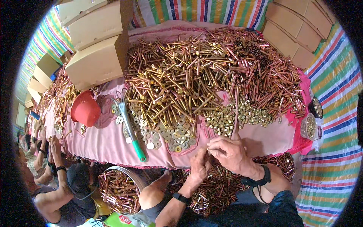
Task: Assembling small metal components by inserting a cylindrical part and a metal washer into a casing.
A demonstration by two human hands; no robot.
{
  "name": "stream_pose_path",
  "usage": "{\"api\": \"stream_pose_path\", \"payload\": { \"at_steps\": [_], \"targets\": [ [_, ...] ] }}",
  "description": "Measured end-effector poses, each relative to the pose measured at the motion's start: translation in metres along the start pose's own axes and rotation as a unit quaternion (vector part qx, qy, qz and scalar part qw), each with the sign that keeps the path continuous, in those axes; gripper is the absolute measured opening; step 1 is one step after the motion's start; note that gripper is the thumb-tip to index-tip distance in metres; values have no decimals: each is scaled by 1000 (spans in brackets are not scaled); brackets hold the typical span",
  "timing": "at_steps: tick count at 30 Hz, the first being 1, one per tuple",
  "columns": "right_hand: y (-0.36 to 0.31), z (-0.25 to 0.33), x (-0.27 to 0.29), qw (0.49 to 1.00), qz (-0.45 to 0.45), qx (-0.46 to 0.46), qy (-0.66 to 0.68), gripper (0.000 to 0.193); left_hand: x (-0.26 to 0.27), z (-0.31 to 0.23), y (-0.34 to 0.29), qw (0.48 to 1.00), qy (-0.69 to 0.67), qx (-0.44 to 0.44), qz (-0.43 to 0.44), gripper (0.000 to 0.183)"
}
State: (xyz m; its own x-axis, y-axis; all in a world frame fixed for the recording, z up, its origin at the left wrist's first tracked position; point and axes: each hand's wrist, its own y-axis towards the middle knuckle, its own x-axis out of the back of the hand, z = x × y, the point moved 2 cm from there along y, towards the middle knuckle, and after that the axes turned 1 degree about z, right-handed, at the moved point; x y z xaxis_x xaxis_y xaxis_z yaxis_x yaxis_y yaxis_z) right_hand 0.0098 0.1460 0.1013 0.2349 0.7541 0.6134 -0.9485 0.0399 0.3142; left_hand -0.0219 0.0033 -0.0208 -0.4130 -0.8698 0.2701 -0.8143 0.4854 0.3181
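The step in hand looks like close fingertip work on small hardware, judging by how near the two hands are held to each other at the front edge of the cloth-covered worktop [98, 140]. From this pose, the next move seems to call for fine control of thumb and forefinger, with both wrists steady, rather than a long reach.

The left hand [199, 165] comes in from 7 o'clock, fingers curled inward and nearly closed. The right hand [230, 153] comes from 4 o'clock, back of the hand up, elbow out to the side, thumb and forefinger drawn together toward the left fingertips. Whether either has hold of a small part, I cannot tell; the fingers hide it. A thin upright strip [236, 113] meets the right hand at 12 o'clock, and whether it is gripped or lies behind is also unclear.

Taking the hands as the dial's centre, the nuts [242, 117] lie near at 1 o'clock, the washers [177, 136] at 10, and the big heap of bolts [181, 81] farther off at 11. A green-handled tool [138, 149] rests at 9.
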Motion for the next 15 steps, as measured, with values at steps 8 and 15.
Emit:
{"api": "stream_pose_path", "payload": {
  "at_steps": [8,15],
  "targets": [
    [1,-4,-2,999,8,42,-20,10,0,5,-4,1000,-13,7,3,41],
    [-1,-14,-2,999,5,-25,48,20,0,4,-4,1000,-11,11,18,49]
  ]
}}
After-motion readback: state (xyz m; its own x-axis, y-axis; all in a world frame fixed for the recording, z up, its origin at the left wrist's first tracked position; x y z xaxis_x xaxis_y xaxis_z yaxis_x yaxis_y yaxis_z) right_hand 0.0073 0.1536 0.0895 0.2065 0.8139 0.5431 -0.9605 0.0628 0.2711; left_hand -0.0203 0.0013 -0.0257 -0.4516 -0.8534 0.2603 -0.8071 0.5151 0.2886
